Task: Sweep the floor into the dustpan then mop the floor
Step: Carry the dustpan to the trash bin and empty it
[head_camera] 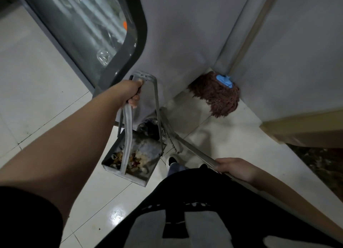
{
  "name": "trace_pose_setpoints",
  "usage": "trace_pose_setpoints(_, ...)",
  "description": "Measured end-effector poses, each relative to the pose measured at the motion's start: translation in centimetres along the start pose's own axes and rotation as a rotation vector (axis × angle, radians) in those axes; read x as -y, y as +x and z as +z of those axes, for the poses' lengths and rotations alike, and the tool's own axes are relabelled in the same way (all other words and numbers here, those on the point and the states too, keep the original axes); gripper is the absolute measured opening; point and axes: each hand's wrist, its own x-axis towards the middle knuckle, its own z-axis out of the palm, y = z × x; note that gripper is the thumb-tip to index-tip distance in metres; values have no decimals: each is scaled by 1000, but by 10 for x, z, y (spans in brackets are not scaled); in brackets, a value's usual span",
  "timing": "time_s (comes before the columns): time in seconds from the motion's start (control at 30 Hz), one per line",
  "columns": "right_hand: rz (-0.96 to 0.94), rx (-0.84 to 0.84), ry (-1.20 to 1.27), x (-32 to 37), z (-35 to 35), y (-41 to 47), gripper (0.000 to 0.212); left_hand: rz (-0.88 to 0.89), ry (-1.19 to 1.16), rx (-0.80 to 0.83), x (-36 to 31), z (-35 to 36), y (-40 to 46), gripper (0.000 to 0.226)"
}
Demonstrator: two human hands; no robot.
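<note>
My left hand (130, 91) grips the tall metal handle of a grey dustpan (146, 151), which hangs above the tiled floor and holds a pile of brown and whitish scraps. My right hand (235, 168) is closed on a long grey broom handle (185, 145) that slants down and away toward the dark broom head (150, 127), partly hidden behind the dustpan. A brown string mop (217, 95) with a blue clamp leans in the corner ahead, its pole running up along the wall.
A grey cabinet (176, 43) with a dark-framed glass door stands right in front. A pale wall (297, 52) and a beige skirting close the right side. White glossy tiles (37, 89) spread left and below. My shoe (172, 161) shows under the dustpan.
</note>
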Motion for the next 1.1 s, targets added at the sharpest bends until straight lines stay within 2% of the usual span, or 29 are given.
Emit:
trace_pose_setpoints(0.1,4,-12,21,-4,3,4,26,-25,109,72,-5,10,8,42)
trace_pose_setpoints(0.27,16,-22,115,-12,5,8,11,-52,233,147,-22,35,20,43)
trace_pose_setpoints(0.4,20,-49,144,-25,6,11,28,-48,296,136,-35,42,32,39)
trace_pose_setpoints(0.5,36,-50,192,-33,7,11,19,-52,332,182,-42,42,38,37)
trace_pose_setpoints(0.67,5,-37,129,-36,8,16,27,-96,378,191,-47,53,39,38)
trace_pose_setpoints(0.83,10,-10,244,-42,3,15,13,-90,475,223,-48,65,40,41)
trace_pose_setpoints(0.97,26,11,350,-43,1,15,18,-97,490,233,-50,73,35,42)
trace_pose_setpoints(1.03,36,14,346,-42,-1,13,15,-104,491,250,-51,77,37,41)
trace_pose_setpoints(1.1,37,10,326,-42,-2,13,20,-112,496,273,-56,83,37,42)
